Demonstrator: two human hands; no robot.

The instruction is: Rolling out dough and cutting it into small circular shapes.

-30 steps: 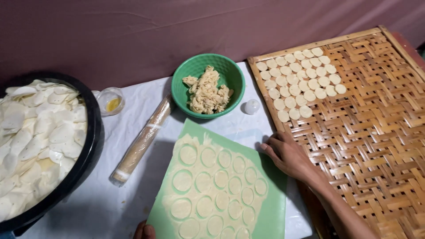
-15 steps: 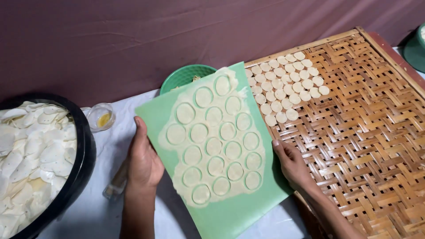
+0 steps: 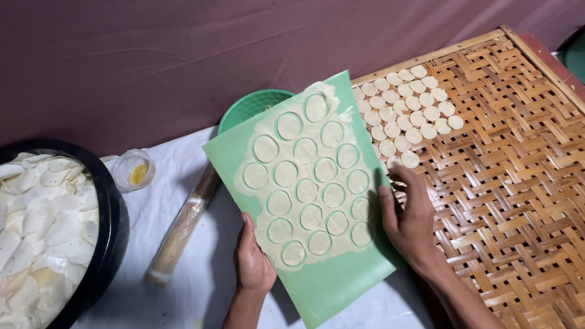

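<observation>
I hold a green plastic sheet (image 3: 341,286) lifted and tilted above the table. A thin layer of pale dough (image 3: 308,183) covers it, cut into several round discs. My left hand (image 3: 253,259) grips the sheet's lower left edge. My right hand (image 3: 411,216) supports its right edge, over the woven bamboo tray (image 3: 518,170). Several cut dough rounds (image 3: 408,113) lie in rows on the tray's upper left part, just beyond the sheet.
A green bowl (image 3: 247,109) is partly hidden behind the sheet. A wooden rolling pin (image 3: 180,228) lies on the white cloth. A small clear cup (image 3: 134,170) with yellow contents stands beside a large black basin (image 3: 109,234) full of pale chips.
The green sheet, flat on the table a second ago, has been lifted by both hands and carried rightward, its edge now overlapping the bamboo tray. It hides most of the green bowl.
</observation>
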